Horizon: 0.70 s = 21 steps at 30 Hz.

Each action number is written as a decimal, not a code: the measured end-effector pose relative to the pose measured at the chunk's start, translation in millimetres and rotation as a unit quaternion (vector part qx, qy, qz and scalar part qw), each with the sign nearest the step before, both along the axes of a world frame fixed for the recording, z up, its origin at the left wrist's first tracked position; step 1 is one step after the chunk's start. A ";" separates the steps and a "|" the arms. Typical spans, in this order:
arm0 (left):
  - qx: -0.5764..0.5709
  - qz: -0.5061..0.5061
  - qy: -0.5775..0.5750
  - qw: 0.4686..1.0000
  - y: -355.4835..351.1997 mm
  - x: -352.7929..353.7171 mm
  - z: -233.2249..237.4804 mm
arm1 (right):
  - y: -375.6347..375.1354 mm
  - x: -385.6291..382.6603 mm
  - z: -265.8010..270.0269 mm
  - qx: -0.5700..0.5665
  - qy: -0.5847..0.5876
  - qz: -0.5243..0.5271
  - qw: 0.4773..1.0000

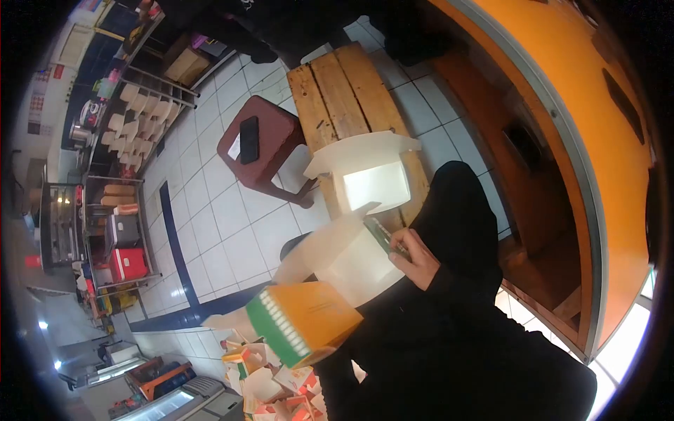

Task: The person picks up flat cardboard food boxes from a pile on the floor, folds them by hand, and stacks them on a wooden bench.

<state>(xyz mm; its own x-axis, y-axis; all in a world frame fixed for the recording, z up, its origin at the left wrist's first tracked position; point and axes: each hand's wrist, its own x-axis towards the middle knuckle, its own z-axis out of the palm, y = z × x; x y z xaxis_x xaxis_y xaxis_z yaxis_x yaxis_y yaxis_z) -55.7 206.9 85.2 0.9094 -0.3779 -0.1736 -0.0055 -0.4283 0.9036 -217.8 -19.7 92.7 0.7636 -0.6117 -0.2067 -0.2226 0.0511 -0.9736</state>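
The right hand (419, 258) is clamped on the white box (351, 263), with the fingers curled over its right edge where a green flap (382, 235) stands up. The box sits in the person's lap, near the middle of the view and tilted with its open side to the far left. The left hand does not show. It may be behind the orange box (312, 319) that hangs low and near on the left, blurred, but I cannot tell what carries that box.

To my eye the step in hand is working the flap at that right edge. It would go best with the thumb pressing along the crease, not the middle of the panel, so the thin card bends on its line and does not buckle. The body of the box wants bracing from the left, or it will turn in the lap under the push. A light pinch should do, since a hard one would dent the wall.

Another white carton (368, 175) stands open on the wooden table (337, 84) just beyond. A red stool (274, 126) with a dark phone (249, 139) on it stands to the table's left, and a heap of flat cartons (274, 386) lies on the floor at the near edge.
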 end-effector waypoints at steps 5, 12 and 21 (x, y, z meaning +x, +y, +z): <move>-0.001 -0.009 0.006 1.000 -1.3 -1.5 -3.2 | -2.7 -3.1 25.0 -0.108 -0.063 0.035 0.992; -0.017 -0.032 0.017 0.999 -5.1 1.0 -5.1 | 2.9 -0.5 26.2 -0.127 -0.044 -0.008 0.991; -0.034 -0.044 0.025 0.998 -5.6 -0.5 -5.1 | 8.9 3.4 25.7 -0.135 0.017 -0.060 0.989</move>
